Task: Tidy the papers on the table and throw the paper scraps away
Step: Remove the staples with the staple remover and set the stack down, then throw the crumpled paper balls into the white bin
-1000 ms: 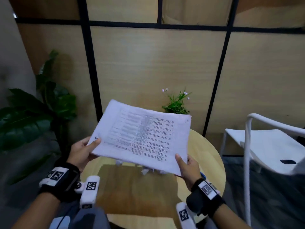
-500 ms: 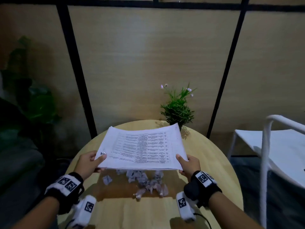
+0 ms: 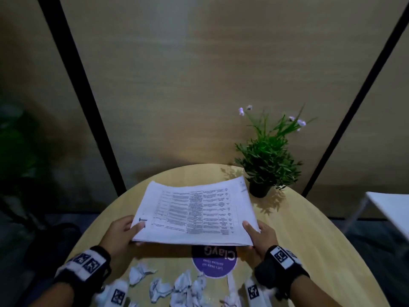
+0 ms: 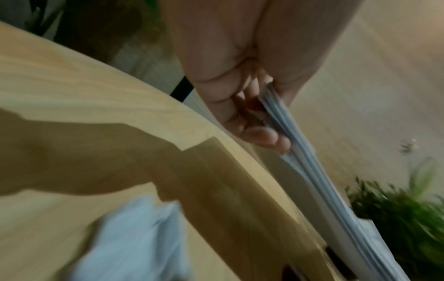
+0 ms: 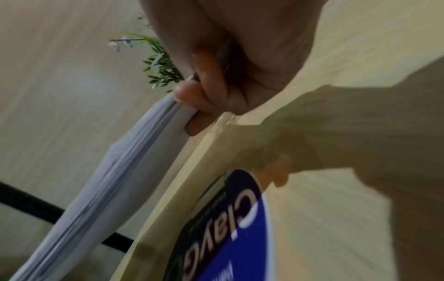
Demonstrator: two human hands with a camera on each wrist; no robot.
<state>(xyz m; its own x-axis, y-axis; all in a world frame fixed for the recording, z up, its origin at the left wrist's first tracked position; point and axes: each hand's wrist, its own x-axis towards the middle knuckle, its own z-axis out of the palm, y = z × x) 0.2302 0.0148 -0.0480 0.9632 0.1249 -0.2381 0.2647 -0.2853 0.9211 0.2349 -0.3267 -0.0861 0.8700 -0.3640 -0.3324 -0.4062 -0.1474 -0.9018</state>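
Note:
A stack of printed papers hangs just above the round wooden table, held level by both hands. My left hand pinches its near left corner, thumb on top and fingers underneath, and the left wrist view shows the fingers curled under the paper edge. My right hand pinches the near right corner the same way, its fingers under the stack. Several crumpled paper scraps lie on the table close to me, between my wrists.
A small potted plant with purple flowers stands at the table's far right, just past the stack's corner. A round purple sticker sits on the tabletop under the papers' near edge. A white chair is at the right. A wood-panelled wall stands behind.
The stack has come down from chest height to just above the table and moved away from me. My view has tilted downward, and the scraps now lie nearer than the papers.

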